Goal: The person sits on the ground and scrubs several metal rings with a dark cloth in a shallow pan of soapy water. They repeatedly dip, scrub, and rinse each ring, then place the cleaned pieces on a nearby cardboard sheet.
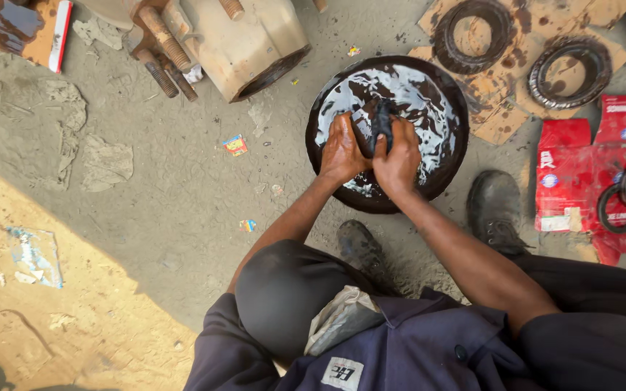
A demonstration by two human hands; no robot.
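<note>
Two hands (pixel 342 150) (pixel 398 161) grip one black part (pixel 382 119) over one basin (pixel 458 156).

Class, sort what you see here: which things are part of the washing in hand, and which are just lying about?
In use:
left hand
right hand
dark part held in both hands
round basin of dark liquid

Lying about:
rubber rings on cardboard
red packets
threaded bolts
paper scraps
</note>
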